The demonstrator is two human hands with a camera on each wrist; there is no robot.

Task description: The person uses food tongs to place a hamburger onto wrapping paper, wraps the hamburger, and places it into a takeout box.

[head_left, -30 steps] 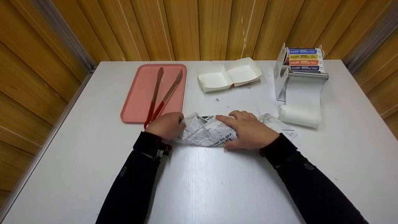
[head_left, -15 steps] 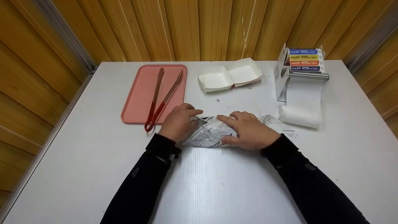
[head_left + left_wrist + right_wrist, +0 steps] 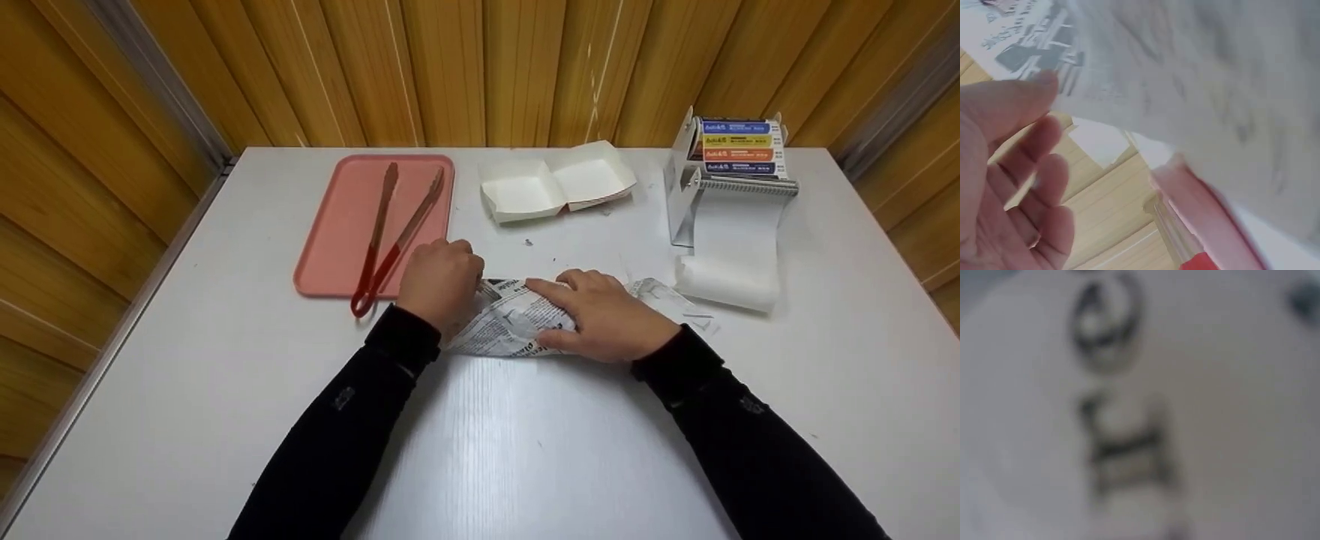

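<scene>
"Where is the printed paper (image 3: 506, 322)?"

"Folded into a long bundle, crosswise near the middle of the tabletop (image 3: 525, 457), well in from the back edge. Its loose tail pokes out past the far side of the right hand (image 3: 611, 319), toward the tabletop's right edge."

"What is that hand doing?"

"Resting on the bundle, thumb and forefinger apart and stretched out over the print. I can't make out the tips of the other fingers."

"And the left hand (image 3: 442, 289)?"

"At the bundle's left end, fingers curled in. The left wrist view shows the thumb clamped on the paper's edge, with the fingers bent beneath it."

"Does the right wrist view help?"

"Barely. It's filled with big, blurred black letters on pale paper."

"What lies around them?"

"A pink tray (image 3: 319, 255) near the tabletop's back left corner. Red-handled tongs (image 3: 386, 259) lie on it, their arms spread toward the back edge and the handle end sticking out over the tray's near rim."

"And along the back?"

"A white box (image 3: 559, 184), unfolded into two halves, between the tray and a metal stand (image 3: 679, 202). The stand is close to the back right corner, and a white paper roll (image 3: 727, 283) trails from it onto the tabletop, just beyond the printed paper's tail."
</scene>
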